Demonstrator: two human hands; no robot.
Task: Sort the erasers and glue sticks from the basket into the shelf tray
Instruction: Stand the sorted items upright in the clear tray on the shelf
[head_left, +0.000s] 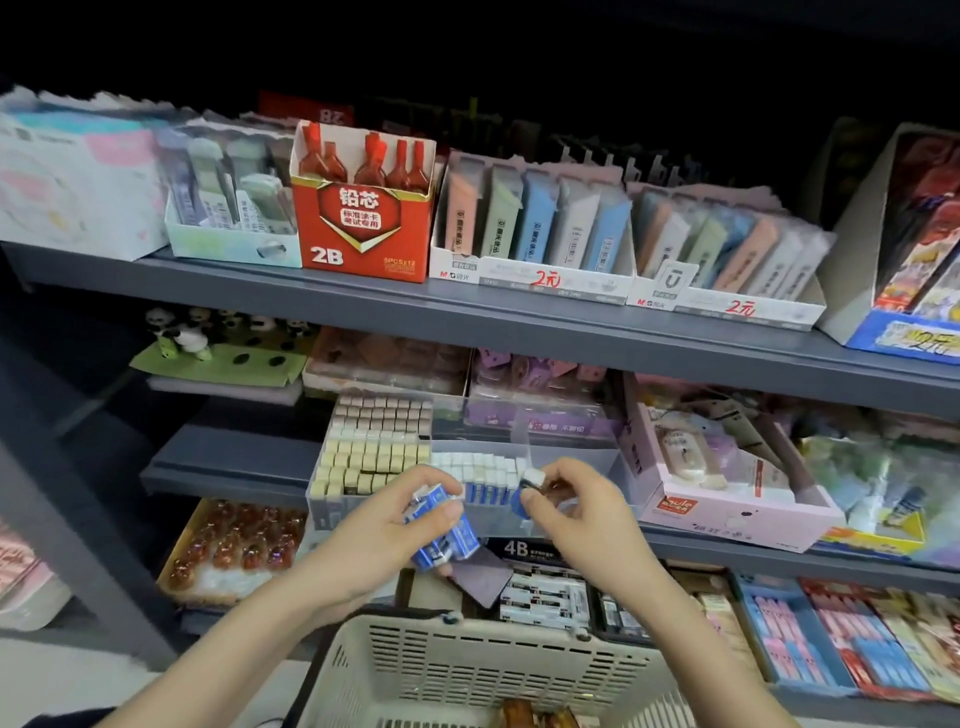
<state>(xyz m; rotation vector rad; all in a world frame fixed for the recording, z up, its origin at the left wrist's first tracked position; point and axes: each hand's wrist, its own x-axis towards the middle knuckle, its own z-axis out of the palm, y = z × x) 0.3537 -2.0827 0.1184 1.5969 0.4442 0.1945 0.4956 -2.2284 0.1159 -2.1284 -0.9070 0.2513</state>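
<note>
My left hand (379, 535) grips a bunch of blue-and-white wrapped erasers (444, 530) in front of the clear shelf tray (571, 462). My right hand (576, 504) pinches a single blue-and-white eraser (527, 488) just over the tray's row of matching erasers (483, 480). To the left in the tray stand rows of cream and beige erasers (369, 447). Below, the cream slatted basket (467, 665) sits at the bottom of the view, with a few brown items (540, 717) showing inside.
Grey metal shelves (519, 317) run across the view. The upper shelf carries a red 2B lead box (363, 208) and pastel eraser boxes (535, 223). A pink box (727, 483) stands right of the tray. A tray of amber items (234, 545) lies lower left.
</note>
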